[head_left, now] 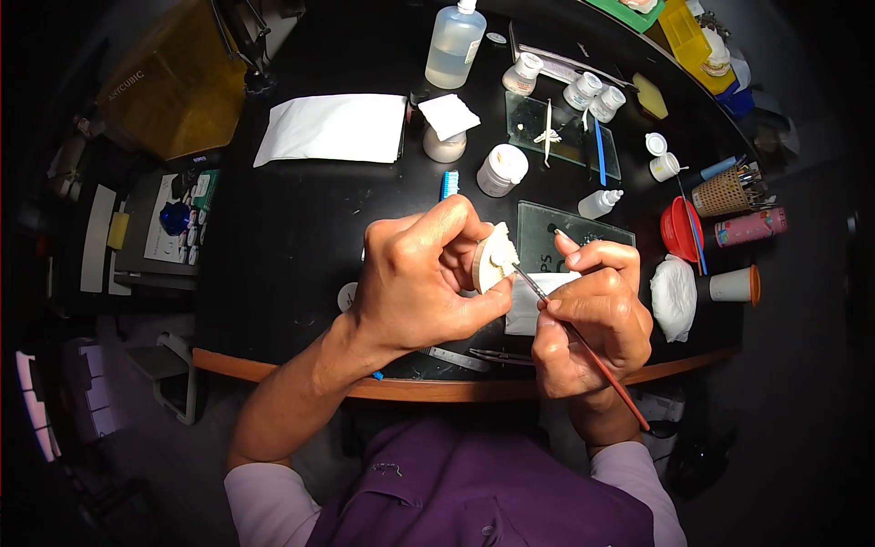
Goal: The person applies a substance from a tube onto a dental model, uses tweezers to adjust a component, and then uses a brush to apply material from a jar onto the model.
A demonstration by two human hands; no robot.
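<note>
Left hand [415, 273]: clamped on cast [492, 258], held above table [292, 246] edge.
Right hand [592, 314]: pinched around brush [583, 342], tip touching cast.
Cast: pale, small, between thumb and fingers, tilted toward brush.
Nearby: glass slab [570, 232] just behind hands, jars [501, 170] and bottle [454, 46] farther back.
Risk: slip of left grip likely drops cast onto table; too much brush pressure may smear or chip surface.
Risk: elbow or brush handle swing could knock jars.

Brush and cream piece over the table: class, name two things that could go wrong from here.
The left hand pinches the small cream piece by fingertips only, so brush pressure from the right hand might twist or drop it. Small bottles stand close behind; a stray hand could knock one over.
</note>
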